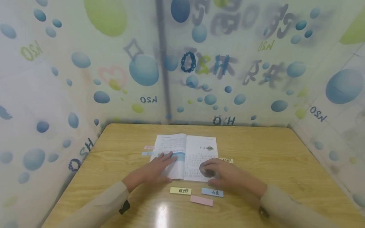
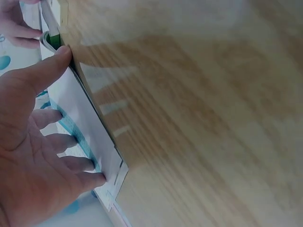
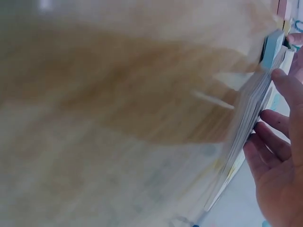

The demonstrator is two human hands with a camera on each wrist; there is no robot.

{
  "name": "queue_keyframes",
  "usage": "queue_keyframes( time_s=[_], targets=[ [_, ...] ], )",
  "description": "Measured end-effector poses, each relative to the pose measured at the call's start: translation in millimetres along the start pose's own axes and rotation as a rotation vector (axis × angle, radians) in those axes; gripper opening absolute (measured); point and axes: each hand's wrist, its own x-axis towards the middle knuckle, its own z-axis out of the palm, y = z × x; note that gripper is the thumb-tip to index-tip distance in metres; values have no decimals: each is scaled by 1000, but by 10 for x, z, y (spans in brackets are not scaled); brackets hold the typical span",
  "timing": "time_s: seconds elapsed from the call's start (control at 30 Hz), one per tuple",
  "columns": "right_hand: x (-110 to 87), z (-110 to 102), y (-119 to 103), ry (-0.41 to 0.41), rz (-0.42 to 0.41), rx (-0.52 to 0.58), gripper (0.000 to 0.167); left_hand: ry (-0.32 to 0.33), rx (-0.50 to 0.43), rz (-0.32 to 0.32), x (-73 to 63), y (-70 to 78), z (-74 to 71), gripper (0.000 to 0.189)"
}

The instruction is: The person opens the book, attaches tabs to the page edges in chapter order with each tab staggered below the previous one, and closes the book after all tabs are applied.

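An open book [image 1: 196,144] lies on the wooden table, its printed pages facing up. My left hand [image 1: 159,166] rests on the left page with fingers spread. In the left wrist view, that hand's thumb [image 2: 54,59] lies along the book's near edge and the fingertips touch the page by a blue band. Over the lower right page is my right hand [image 1: 228,172], beside a dark round picture [image 1: 206,170]. Seen from the right wrist, its thumb [image 3: 283,85] is at the edge of the page stack [image 3: 248,111], with the other fingers loosely bent over the page.
Nearer me lie a yellow strip [image 1: 180,191] and a blue strip [image 1: 212,192] with handwriting, plus a pink strip [image 1: 201,200]. Pink [image 1: 149,147] and blue tabs [image 1: 146,153] stick out left of the book; a yellow one [image 1: 227,161] on the right. Patterned curtains [image 1: 248,63] surround the table.
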Motion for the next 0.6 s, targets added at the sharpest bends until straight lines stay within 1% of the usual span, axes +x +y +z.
queue_keyframes(
  time_s=[0.1,0.17,0.23,0.37,0.47,0.6],
  targets=[
    [38,-10,29,-6,13,-29,45,-19,4,-33,32,6,-10,83],
    [50,-13,44,-8,6,-42,46,-25,9,-54,35,8,-11,84],
    [57,-13,52,0,-12,-49,48,-23,22,-70,32,9,-6,85],
    [61,-11,52,6,-14,-50,48,-14,48,-96,27,20,-1,88],
    [65,-28,42,0,-15,-47,48,-11,94,-88,23,43,-8,89],
    [73,-43,40,-4,-42,-67,48,-10,173,-49,9,100,-33,80]
  ],
)
